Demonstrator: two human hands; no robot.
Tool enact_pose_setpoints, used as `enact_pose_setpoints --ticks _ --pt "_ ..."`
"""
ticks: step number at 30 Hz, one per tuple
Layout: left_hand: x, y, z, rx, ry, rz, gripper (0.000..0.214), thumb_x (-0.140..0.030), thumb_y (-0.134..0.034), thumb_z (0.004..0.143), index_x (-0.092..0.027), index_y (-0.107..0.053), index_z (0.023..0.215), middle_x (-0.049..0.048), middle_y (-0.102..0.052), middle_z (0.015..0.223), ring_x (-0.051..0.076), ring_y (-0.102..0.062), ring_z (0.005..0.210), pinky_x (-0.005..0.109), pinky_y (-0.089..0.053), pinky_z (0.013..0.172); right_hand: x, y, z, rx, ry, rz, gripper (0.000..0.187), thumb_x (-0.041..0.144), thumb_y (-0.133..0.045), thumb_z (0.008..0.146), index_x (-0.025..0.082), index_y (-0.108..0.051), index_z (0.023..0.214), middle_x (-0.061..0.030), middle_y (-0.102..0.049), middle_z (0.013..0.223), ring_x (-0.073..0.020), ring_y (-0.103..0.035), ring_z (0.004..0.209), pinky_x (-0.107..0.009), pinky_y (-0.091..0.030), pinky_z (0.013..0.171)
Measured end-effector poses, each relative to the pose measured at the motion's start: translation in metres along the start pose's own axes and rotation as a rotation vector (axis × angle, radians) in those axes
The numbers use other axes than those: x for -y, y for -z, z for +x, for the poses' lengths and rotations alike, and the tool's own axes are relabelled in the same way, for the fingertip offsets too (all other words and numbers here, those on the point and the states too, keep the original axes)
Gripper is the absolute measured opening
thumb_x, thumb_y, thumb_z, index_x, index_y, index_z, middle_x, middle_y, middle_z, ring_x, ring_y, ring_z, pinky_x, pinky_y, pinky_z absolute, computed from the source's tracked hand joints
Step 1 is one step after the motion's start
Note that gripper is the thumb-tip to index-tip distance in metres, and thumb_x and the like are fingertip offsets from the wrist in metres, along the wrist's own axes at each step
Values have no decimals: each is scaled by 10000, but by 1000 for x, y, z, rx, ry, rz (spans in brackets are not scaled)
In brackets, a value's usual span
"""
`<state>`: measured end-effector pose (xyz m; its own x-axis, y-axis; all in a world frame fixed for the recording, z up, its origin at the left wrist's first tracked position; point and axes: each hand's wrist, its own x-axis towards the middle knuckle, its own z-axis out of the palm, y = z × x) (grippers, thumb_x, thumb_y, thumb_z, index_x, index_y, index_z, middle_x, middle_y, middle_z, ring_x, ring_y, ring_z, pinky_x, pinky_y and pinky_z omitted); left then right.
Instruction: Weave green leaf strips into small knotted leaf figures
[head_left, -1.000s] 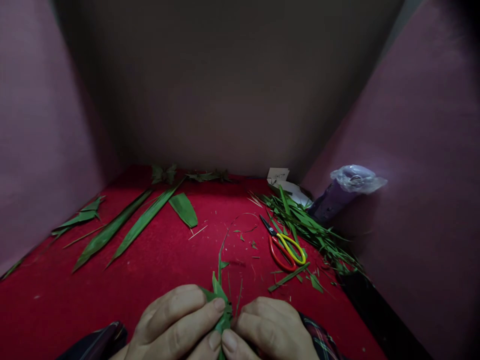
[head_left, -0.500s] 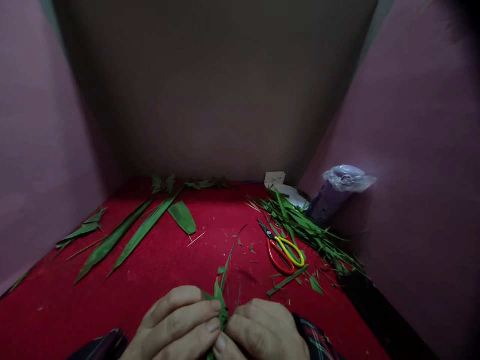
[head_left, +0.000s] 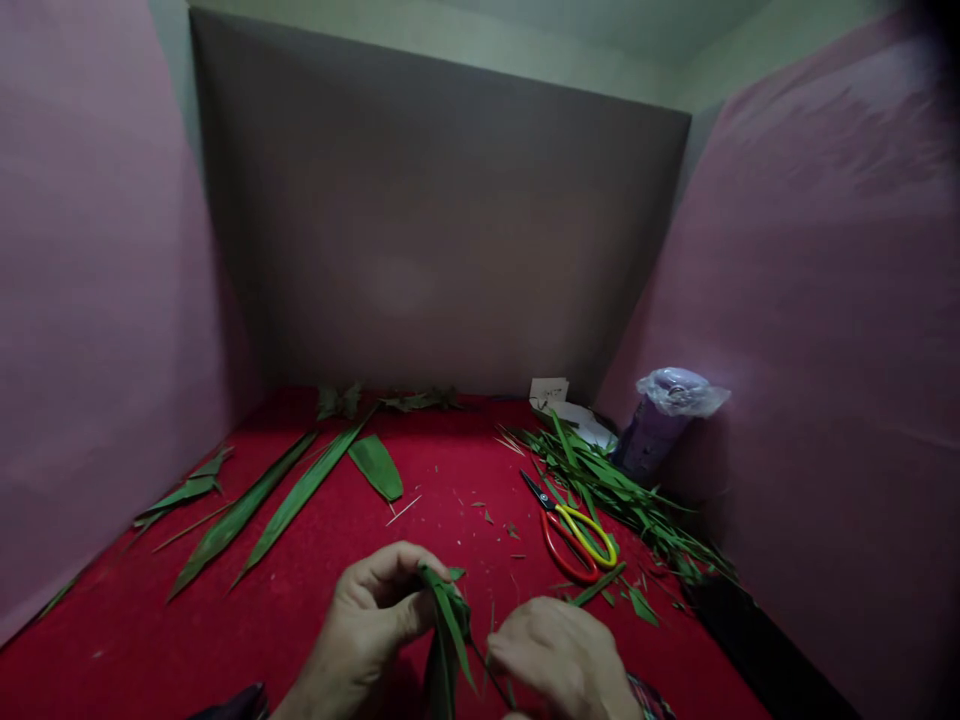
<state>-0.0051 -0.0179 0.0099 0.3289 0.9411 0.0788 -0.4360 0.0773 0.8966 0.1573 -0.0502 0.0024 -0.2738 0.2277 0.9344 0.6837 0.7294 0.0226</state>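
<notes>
My left hand [head_left: 375, 620] pinches a folded green leaf piece [head_left: 448, 615] between thumb and fingers, and long leaf ends hang down from it. To its right, my right hand [head_left: 562, 650] is curled closed and slightly blurred. A thin dark leaf strip [head_left: 489, 672] runs from the folded piece to my right fingertips, which appear to grip it. Beyond my right hand, scissors [head_left: 574, 535] with one red and one yellow handle lie on the red cloth [head_left: 300, 650]. Cut leaf scraps [head_left: 641, 605] lie near them.
Long green leaves [head_left: 300, 500] and a short broad leaf [head_left: 376, 468] lie at the left and middle. A pile of leaf strips [head_left: 607, 475] is at the right, by a purple container [head_left: 652, 430] topped with clear plastic. A black object [head_left: 750, 640] lies at the right edge.
My hands have moved apart; the left has raised and turned the folded leaf, showing more of it. My right hand has shifted right. The camera view has tilted up.
</notes>
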Motion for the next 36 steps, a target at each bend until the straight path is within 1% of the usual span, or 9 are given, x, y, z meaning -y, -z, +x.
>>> enact_pose_setpoints --ticks 3,6,8,11,13,17,20,28,36 --pt "5 -1 1 -26 230 -190 204 -216 -856 552 -134 -690 638 -10 -649 557 75 -561 505 142 -446 496 -1 -2 -2 -143 -114 72 218 318 -425 948 177 -564 855 23 -587 505 -90 -534 387 -182 -406 389" --pt "7 -1 2 -7 367 -307 212 -148 -862 523 -125 -677 625 -14 -625 549 59 -535 484 137 -416 485 0 -2 -4 -21 -185 123 61 181 -535 871 160 -577 910 -13 -632 619 -110 -587 490 -208 -471 455" --pt "8 -1 2 27 422 -358 204 -94 -848 517 -118 -675 624 -13 -618 542 53 -524 468 138 -407 478 1 -2 -6 15 -222 133 114 204 -543 866 147 -590 953 -42 -648 706 -125 -623 573 -219 -508 503" --pt "9 -2 2 49 480 -360 183 -53 -821 540 -119 -676 631 -25 -605 525 36 -489 433 130 -378 449 3 -5 -10 -27 -293 166 285 404 -494 895 150 -607 959 -57 -620 730 -144 -613 589 -245 -509 499" --pt "11 -2 2 58 493 -325 175 -90 -829 556 -121 -677 638 -29 -601 518 39 -489 422 139 -377 441 4 -7 -12 8 -334 192 328 446 -501 879 153 -611 977 -64 -613 754 -153 -604 600 -260 -499 501" --pt "17 -1 2 122 481 -259 196 -186 -841 570 -115 -662 603 -13 -602 485 62 -513 412 156 -381 433 7 -6 -12 17 -353 269 105 189 -556 821 167 -616 905 -36 -606 723 -141 -585 614 -247 -452 529" --pt "20 -1 2 154 490 -244 200 -195 -840 574 -110 -659 586 10 -624 495 68 -523 420 155 -379 434 8 -4 -9 0 -386 352 119 76 -545 770 177 -572 827 -6 -570 668 -125 -547 592 -234 -418 529" --pt "16 -2 -1 198 534 -286 220 -182 -856 543 -117 -647 571 1 -613 467 58 -502 378 145 -351 396 13 -1 -5 90 -699 463 104 162 -491 846 186 -519 749 7 -502 663 -119 -485 575 -238 -401 542" --pt "14 -3 1 113 444 -264 231 -156 -876 506 -130 -656 571 -3 -645 490 68 -564 417 124 -382 411 12 -6 -6 127 -748 526 159 200 -481 869 172 -529 720 12 -497 631 -109 -475 556 -224 -391 534"
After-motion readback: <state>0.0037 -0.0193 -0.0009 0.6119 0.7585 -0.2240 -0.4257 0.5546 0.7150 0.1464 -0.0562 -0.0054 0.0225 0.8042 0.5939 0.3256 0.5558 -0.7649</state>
